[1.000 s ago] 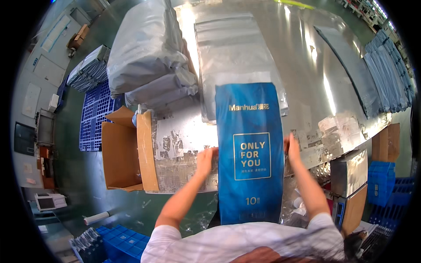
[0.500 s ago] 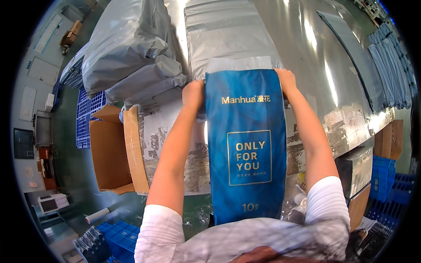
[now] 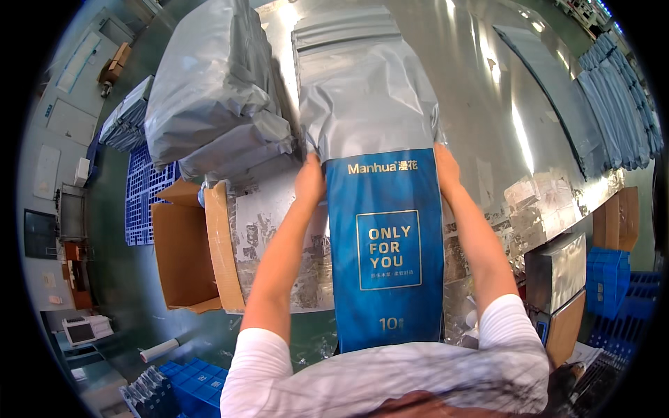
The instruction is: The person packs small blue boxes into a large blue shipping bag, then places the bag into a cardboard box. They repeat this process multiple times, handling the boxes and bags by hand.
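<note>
A tall blue printed package (image 3: pixel 390 303) leans up from my body to the table, its upper end inside the mouth of a grey plastic mailing bag (image 3: pixel 369 97). The bag's edge lies across the package just above its printing. My left hand (image 3: pixel 311 180) is closed at the left corner of the bag's mouth, against the package's side. On the opposite side my right hand (image 3: pixel 447 167) grips the right corner of the mouth. Fingertips of both hands are partly hidden behind the bag and package. More flat grey bags seem to lie beneath this one.
A large heap of grey-wrapped bundles (image 3: pixel 216 83) stands left of the bag on the metal table (image 3: pixel 481 118). An open cardboard box (image 3: pixel 185 254) is at the near left. Folded grey bags (image 3: pixel 613 104) lie at the right edge. Blue crates (image 3: pixel 606 279) stand below right.
The grey bag's mouth has come down over the package's top, covering the clear wrap that showed there. Both hands have moved a little nearer to me.
</note>
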Demonstrator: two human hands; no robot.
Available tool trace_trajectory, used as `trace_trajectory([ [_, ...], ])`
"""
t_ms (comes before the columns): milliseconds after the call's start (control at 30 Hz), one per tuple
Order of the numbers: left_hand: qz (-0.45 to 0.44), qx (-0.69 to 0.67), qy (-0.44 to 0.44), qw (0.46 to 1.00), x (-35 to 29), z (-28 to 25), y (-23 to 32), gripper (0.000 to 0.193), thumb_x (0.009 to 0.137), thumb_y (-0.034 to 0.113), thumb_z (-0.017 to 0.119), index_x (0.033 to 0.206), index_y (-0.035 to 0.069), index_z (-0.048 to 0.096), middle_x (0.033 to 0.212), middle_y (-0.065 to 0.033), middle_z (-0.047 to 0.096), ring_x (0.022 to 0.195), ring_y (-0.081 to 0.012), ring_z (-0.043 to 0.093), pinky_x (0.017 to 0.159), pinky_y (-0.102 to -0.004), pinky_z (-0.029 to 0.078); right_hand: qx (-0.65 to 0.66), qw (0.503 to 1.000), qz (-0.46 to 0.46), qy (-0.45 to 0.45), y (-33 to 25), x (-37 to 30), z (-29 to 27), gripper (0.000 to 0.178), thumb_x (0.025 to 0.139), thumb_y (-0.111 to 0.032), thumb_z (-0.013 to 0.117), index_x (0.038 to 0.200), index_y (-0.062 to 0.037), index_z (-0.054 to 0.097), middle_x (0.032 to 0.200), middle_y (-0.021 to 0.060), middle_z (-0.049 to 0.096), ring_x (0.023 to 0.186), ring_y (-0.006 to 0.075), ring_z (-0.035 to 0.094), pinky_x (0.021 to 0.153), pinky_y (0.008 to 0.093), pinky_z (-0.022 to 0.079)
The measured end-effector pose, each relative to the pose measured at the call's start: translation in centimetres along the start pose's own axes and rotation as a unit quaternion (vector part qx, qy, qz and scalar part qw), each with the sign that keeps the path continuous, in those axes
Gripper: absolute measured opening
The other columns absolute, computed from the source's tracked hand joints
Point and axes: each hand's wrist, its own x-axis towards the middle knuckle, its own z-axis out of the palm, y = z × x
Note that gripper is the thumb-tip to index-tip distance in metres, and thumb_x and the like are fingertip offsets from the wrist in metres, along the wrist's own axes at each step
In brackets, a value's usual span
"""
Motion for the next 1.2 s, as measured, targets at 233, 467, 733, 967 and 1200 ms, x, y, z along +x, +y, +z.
trace_trajectory([
  [233, -0.05, 0.1, -0.208, 0.972, -2.8, -0.6, 0.2, 0.019, 0.076, 0.016, 0.047, 0.081, 0.007, 0.064, 0.085, -0.0168, 0.063, 0.08, -0.0334, 0.061, 0.069, -0.0419, 0.048, -0.108, 0.984, 0.073, -0.121, 2.0, -3.6, -0.1, 0.014, 0.075, -0.014, 0.051, 0.076, -0.0037, 0.06, 0.076, 0.02, 0.06, 0.072, 0.0382, 0.058, 0.063, 0.0443, 0.047],
  [467, 0.037, 0.115, -0.408, 0.905, -22.7, -5.6, -2.4, 0.018, 0.069, 0.023, 0.058, 0.072, 0.007, 0.064, 0.075, -0.0156, 0.063, 0.071, -0.031, 0.062, 0.06, -0.0419, 0.049, -0.059, 0.83, -0.049, -0.552, 0.0, -20.0, -6.3, 0.021, 0.07, -0.02, 0.057, 0.084, -0.006, 0.063, 0.079, 0.0194, 0.062, 0.073, 0.0333, 0.06, 0.064, 0.0416, 0.049],
  [733, 0.017, 0.088, -0.499, 0.862, -22.9, -7.3, 0.2, 0.025, 0.068, 0.025, 0.056, 0.079, 0.005, 0.065, 0.081, -0.0184, 0.062, 0.078, -0.034, 0.061, 0.067, -0.0431, 0.048, -0.174, 0.84, -0.021, -0.513, 2.8, -21.3, -7.9, 0.021, 0.069, -0.025, 0.053, 0.079, -0.01, 0.064, 0.079, 0.0146, 0.063, 0.072, 0.0316, 0.06, 0.063, 0.0416, 0.049],
  [967, -0.045, 0.002, -0.295, 0.954, -18.3, -3.5, -1.7, 0.027, 0.078, 0.03, 0.054, 0.075, 0.005, 0.064, 0.077, -0.0185, 0.061, 0.075, -0.0363, 0.059, 0.067, -0.0429, 0.047, -0.115, 0.966, 0.027, -0.232, 2.9, -15.2, -7.4, 0.02, 0.072, -0.024, 0.056, 0.076, -0.0062, 0.063, 0.074, 0.0148, 0.062, 0.074, 0.0343, 0.059, 0.064, 0.0434, 0.048],
  [1200, -0.211, -0.29, -0.281, 0.89, -22.7, -3.3, -3.0, 0.038, 0.079, 0.029, 0.062, 0.059, -0.002, 0.054, 0.044, -0.0091, 0.049, 0.042, -0.0157, 0.052, 0.042, -0.0318, 0.04, -0.164, 0.78, 0.101, -0.595, 0.6, -16.8, -11.2, 0.031, 0.07, -0.034, 0.068, 0.067, -0.0035, 0.063, 0.061, 0.0072, 0.063, 0.057, 0.0214, 0.062, 0.057, 0.0348, 0.049],
])
